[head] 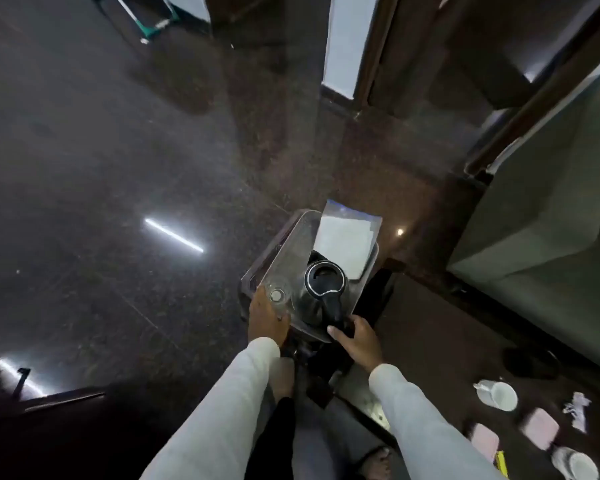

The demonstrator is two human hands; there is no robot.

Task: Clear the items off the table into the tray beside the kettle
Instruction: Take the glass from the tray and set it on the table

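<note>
I hold a clear plastic tray (284, 244) out in front of me above the dark floor. My left hand (267, 318) grips its near left corner and my right hand (355, 337) grips its near right edge. On the tray stand a black kettle (324, 282), a clear upturned glass (277, 295) by my left hand, and a plastic sleeve with white paper (347, 240) at the far end. On the dark table at lower right lie a white cup (497, 394), a second cup (577, 465), two pink pads (539, 427) and crumpled paper (577, 410).
A grey-green sofa (548, 216) stands to the right. Dark wooden posts and a doorway are ahead. A dark round object (530, 363) sits on the table's far side. A yellow item (500, 462) lies near the second cup. The polished floor stretches left.
</note>
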